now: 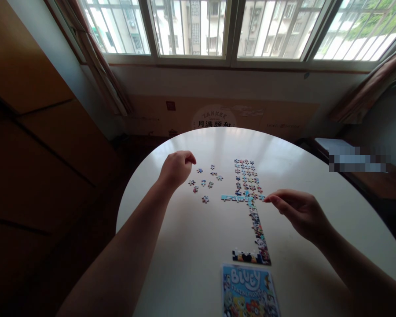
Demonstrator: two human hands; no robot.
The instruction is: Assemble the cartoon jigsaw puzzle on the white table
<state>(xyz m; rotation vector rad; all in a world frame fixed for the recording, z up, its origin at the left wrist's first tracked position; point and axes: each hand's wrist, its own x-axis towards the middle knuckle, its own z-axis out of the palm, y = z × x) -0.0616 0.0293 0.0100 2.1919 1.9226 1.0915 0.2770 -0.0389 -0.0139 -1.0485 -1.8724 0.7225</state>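
Observation:
My right hand [295,212] is closed in a pinch, thumb and index finger meeting at a small jigsaw piece [262,198]. Just left of it runs a joined blue strip [236,198], and from that strip's right end a joined side strip [258,224] comes down toward me. A short dark strip [246,256] turns left at its near end. My left hand [179,168] is curled closed above the table, beside scattered loose pieces [203,182]; whatever its fingers may hold is hidden. Rows of separate pieces [246,171] lie beyond the blue strip.
A Bluey picture sheet or box [249,290] lies at the near side of the round white table [185,264]. Behind the table stand a printed cardboard panel [267,112] and a barred window [188,28]. A wooden cabinet [46,154] rises on the left.

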